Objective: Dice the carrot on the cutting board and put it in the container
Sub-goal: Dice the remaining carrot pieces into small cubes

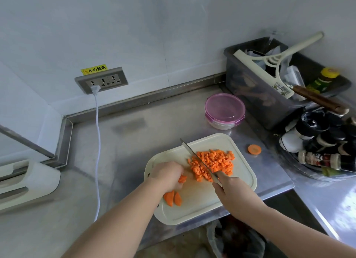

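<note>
Steel counter (134, 142) | your right hand (229, 188) grips knife (192, 153), left hand (167, 173) pinches carrot piece (182, 179) on board (202, 205) | dice (213, 161) heaped beside blade | risk: small piece slips, blade meets that hand; container (224, 111) lidded.

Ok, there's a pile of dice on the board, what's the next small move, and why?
Probably bring the knife left to the carrot piece the left hand holds and slice it. The right hand has the blade at the diced pile, two larger chunks lie uncut on the cutting board, and the container is lidded.
</note>
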A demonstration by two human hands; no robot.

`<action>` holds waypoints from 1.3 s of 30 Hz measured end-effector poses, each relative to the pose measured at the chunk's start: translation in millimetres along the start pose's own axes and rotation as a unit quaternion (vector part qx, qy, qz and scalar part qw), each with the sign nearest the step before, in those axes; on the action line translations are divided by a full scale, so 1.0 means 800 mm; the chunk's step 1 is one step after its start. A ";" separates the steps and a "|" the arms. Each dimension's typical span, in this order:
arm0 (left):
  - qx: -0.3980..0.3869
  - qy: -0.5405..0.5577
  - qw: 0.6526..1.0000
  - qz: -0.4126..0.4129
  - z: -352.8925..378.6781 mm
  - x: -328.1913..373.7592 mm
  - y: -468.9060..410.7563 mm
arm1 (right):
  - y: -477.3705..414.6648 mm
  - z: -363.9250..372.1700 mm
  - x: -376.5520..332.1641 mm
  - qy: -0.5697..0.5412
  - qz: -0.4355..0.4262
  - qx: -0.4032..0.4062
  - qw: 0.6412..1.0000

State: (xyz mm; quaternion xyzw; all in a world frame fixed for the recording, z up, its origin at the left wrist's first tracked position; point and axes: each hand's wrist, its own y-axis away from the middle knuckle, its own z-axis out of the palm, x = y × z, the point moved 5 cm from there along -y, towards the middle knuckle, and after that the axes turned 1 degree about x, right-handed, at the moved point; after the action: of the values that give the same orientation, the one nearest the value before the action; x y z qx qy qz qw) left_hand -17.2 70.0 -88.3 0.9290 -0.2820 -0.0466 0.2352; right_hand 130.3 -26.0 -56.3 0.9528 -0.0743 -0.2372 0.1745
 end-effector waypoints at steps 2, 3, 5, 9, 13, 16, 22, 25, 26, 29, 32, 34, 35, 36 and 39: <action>0.028 0.040 0.999 -0.024 0.002 -0.001 0.004 | 0.001 0.007 -0.006 -0.015 -0.002 -0.019 1.000; 0.043 0.063 0.996 -0.035 0.003 -0.002 0.006 | 0.001 0.011 -0.009 -0.023 -0.003 -0.028 0.999; 0.063 0.114 0.990 -0.053 0.009 -0.004 0.011 | 0.002 0.022 -0.013 -0.038 -0.003 -0.041 0.998; 0.062 0.206 0.973 -0.078 0.022 -0.011 0.024 | 0.003 0.040 -0.017 -0.063 0.005 -0.055 0.996; 0.072 0.215 0.970 -0.088 0.030 -0.019 0.033 | 0.006 0.053 -0.015 -0.079 0.013 -0.060 0.995; 0.092 0.217 0.968 -0.084 0.035 -0.017 0.036 | 0.008 0.059 -0.015 -0.087 0.008 -0.053 0.995; 0.131 0.240 0.957 -0.100 0.030 -0.008 0.035 | 0.009 0.061 -0.015 -0.095 0.002 -0.043 0.995; 0.122 0.221 0.959 -0.130 0.028 -0.008 0.035 | 0.008 0.061 -0.015 -0.096 0.001 -0.044 0.994; 0.118 0.212 0.960 -0.137 0.028 -0.008 0.035 | 0.008 0.061 -0.015 -0.096 0.001 -0.044 0.994; 0.119 0.203 0.960 -0.148 0.026 -0.007 0.033 | 0.008 0.059 -0.017 -0.096 0.002 -0.044 0.994; 0.123 0.206 0.958 -0.158 0.025 -0.005 0.031 | 0.006 0.058 -0.018 -0.099 0.005 -0.044 0.994; 0.123 0.217 0.955 -0.160 0.026 -0.002 0.029 | 0.004 0.058 -0.017 -0.100 0.005 -0.038 0.994; 0.121 0.221 0.954 -0.161 0.027 -0.002 0.030 | 0.003 0.058 -0.017 -0.101 0.004 -0.036 0.994; 0.122 0.225 0.953 -0.162 0.028 -0.002 0.030 | 0.003 0.058 -0.016 -0.100 0.003 -0.035 0.994; 0.120 0.234 0.950 -0.169 0.032 -0.009 0.032 | 0.002 0.059 -0.015 -0.097 0.000 -0.035 0.995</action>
State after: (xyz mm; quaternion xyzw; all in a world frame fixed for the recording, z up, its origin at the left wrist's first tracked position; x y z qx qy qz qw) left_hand -41.6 44.7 -99.8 0.9692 -0.0617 0.1675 0.1696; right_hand 97.2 -39.0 -89.9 0.9186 -0.0830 -0.3310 0.1993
